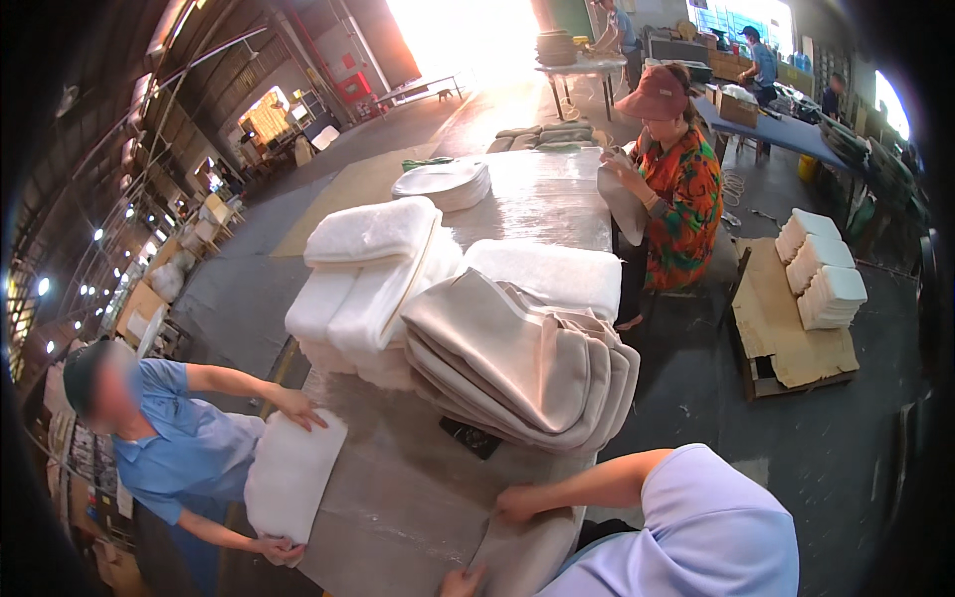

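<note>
A flat greyish-beige cushion cover point(529, 549) lies at the near edge of the plastic-covered table point(393, 497), in front of me. My right hand point(517, 503) closes on its far edge, fingers curled. At the lower edge of the picture my left hand point(464, 582) shows only in part, closed at the cover's left edge. Just beyond my hands rises a pile of folded beige cushion covers point(517, 358). A small dark flat item point(470, 438) lies at the foot of that pile.
White padding stacks point(368, 269) stand behind the covers. At left, a co-worker in blue holds a white pad point(293, 476). Another person point(681, 189) in a patterned shirt sits at the far right side, handling a beige piece. More white pads point(821, 267) stand on a cardboard-topped platform at right.
</note>
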A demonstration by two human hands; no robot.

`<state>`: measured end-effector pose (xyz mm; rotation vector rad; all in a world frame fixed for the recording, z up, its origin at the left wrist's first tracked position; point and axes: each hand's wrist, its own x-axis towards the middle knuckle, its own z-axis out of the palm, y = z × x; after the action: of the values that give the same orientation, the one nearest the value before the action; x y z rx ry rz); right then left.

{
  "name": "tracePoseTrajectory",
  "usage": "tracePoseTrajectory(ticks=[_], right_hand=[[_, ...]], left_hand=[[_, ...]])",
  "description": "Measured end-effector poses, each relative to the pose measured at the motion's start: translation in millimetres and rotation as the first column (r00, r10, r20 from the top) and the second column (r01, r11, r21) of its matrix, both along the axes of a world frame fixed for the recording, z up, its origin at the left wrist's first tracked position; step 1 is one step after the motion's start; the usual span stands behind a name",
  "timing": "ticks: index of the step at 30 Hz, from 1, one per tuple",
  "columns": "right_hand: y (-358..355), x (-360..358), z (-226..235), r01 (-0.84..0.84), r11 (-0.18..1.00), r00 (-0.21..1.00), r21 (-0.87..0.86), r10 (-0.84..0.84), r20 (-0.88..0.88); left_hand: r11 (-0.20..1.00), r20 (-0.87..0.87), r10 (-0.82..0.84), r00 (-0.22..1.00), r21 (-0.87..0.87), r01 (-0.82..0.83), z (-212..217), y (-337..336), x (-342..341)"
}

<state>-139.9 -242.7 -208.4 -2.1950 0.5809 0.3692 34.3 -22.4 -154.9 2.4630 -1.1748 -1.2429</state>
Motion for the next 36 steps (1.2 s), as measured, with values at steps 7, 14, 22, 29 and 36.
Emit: tracePoseTrajectory(ticks=[7,14,22,29,36], right_hand=[[14,30,14,-0.021,0.999,0.999,0.034,0.02,0.047],[10,28,7,0.006,1.0,0.993,-0.002,-0.005,0.118],[6,31,8,0.088,0.996,0.987,-0.003,-0.087,0.136],[5,26,-13,0.098,0.992,0.964,-0.08,-0.075,0.254],[11,25,-11,0.078,0.996,0.958,-0.03,-0.067,0.28]], left_hand=[[0.997,0.154,0.081,0.985,-0.018,-0.079,9,70,16],[0.947,0.414,0.111,0.903,-0.319,0.03,-24,68,22],[0.95,0.398,0.1,0.912,-0.31,0.032,-23,64,29],[0.98,0.185,0.197,0.963,-0.067,-0.188,-4,108,34],[0.932,0.35,0.349,0.869,-0.231,-0.281,-58,133,37]])
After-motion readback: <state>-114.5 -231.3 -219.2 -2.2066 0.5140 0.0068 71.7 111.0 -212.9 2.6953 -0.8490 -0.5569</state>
